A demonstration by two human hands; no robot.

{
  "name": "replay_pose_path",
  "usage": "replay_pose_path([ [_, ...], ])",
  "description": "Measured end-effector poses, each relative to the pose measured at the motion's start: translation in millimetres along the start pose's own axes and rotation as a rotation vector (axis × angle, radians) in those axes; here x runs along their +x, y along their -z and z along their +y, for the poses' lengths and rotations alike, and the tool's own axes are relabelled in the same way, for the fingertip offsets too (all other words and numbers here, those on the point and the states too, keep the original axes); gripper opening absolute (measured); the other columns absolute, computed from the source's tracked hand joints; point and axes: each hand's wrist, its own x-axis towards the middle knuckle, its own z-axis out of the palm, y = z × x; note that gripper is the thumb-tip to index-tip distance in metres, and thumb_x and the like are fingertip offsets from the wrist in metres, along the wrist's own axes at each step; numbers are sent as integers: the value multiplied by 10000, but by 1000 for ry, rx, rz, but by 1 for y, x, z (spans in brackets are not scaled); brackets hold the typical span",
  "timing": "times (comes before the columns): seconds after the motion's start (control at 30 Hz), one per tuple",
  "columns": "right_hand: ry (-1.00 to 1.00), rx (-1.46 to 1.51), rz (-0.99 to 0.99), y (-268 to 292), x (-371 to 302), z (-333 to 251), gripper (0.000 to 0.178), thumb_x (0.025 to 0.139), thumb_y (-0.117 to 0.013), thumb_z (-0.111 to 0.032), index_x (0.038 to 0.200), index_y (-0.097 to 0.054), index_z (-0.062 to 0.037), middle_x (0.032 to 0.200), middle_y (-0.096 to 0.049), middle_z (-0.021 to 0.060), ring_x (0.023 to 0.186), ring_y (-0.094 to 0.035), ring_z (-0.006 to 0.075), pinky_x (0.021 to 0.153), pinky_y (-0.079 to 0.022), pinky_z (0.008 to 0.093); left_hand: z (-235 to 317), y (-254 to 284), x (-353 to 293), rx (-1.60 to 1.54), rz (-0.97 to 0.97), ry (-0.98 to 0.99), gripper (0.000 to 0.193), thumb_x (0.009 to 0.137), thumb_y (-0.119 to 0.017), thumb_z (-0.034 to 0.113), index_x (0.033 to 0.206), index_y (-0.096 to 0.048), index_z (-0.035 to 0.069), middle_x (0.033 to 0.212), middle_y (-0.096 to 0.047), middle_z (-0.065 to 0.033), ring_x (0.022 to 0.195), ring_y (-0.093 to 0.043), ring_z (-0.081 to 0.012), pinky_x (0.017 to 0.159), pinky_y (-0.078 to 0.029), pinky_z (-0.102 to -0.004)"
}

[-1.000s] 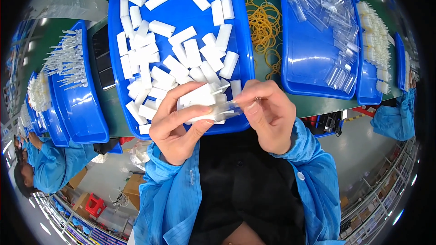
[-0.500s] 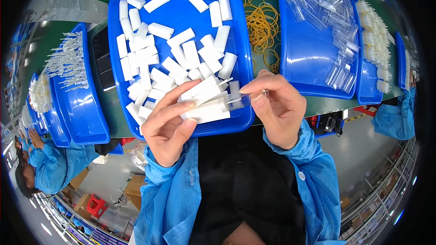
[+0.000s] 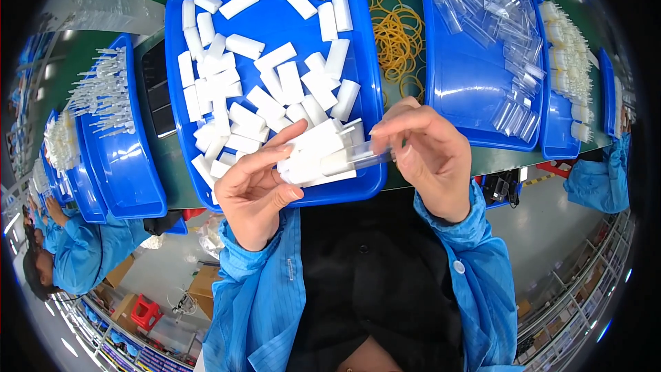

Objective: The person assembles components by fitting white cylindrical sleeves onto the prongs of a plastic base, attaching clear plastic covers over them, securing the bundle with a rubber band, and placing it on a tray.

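Note:
My left hand (image 3: 251,196) is closed around several white rectangular pieces (image 3: 323,148), held over the near edge of a blue tray (image 3: 378,96). A thin white rod (image 3: 352,124) sticks out at their right end. From the same bundle a clear plastic sleeve (image 3: 368,156) reaches toward my right hand (image 3: 430,158). My right fingers are curled about the sleeve's outer end, with the thumb below and the index finger above; the sleeve is slightly blurred. More white pieces (image 3: 289,81) lie loose and overlapping in the tray.
Yellow rubber bands (image 3: 398,34) lie right of the tray. Beyond them, a second blue tray (image 3: 458,107) holds clear plastic sleeves (image 3: 485,0). Blue trays at the left (image 3: 131,172) and far right (image 3: 561,134) hold white parts. A person in blue (image 3: 89,244) sits at the left.
My right hand has shifted slightly right, and more of the clear sleeve shows between the white pieces and my fingers. The bundle in my left hand has turned a little.

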Motion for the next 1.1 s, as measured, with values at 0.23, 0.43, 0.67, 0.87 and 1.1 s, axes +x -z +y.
replay_pose_path([
  [0.23, 2, 56, 65, -5, -1, 0, 193, 812, -612, -68, 980, -578, 21, 961, -561, 105, 769, -479, 118, 637, -382, 210, 3, -6, 0, -60, 38, 150, 532, 628, -746, 20, 1111, -536, -58, 1111, -542, -255, 1028, -566, -273, 861, -475, -339],
  [0.43, 28, 84, 52, -6, -2, 4, 176, 763, -661, -67, 908, -587, 1, 932, -482, 97, 856, -434, 161, 765, -340, 265, 3, -7, 0, -108, -24, 144, 535, 617, -743, -10, 1105, -533, -71, 1112, -533, -271, 1027, -562, -287, 872, -469, -364],
  [0.67, 63, 41, -18, -10, -3, 12, 175, 725, -690, -63, 861, -586, -26, 894, -427, 82, 848, -392, 172, 794, -298, 284, 1, -12, 0, -126, -67, 140, 512, 624, -733, -31, 1094, -535, -78, 1093, -539, -281, 1035, -550, -315, 876, -470, -386],
  [0.87, 69, -10, -7, -5, -2, 12, 172, 724, -692, -67, 856, -585, -33, 907, -443, 84, 861, -398, 185, 805, -298, 289, -2, -12, 3, -98, -102, 146, 520, 632, -728, -44, 1105, -517, -92, 1113, -529, -279, 1042, -546, -303, 868, -473, -370],
  [1.1, 74, -668, 465, 44, -10, -15, 295, 678, -708, -160, 913, -574, -43, 910, -538, 96, 906, -510, 216, 798, -388, 318, -4, -14, 4, -124, -22, 166, 562, 643, -726, 1, 1147, -487, -68, 1172, -502, -264, 1096, -520, -279, 951, -384, -340],
])
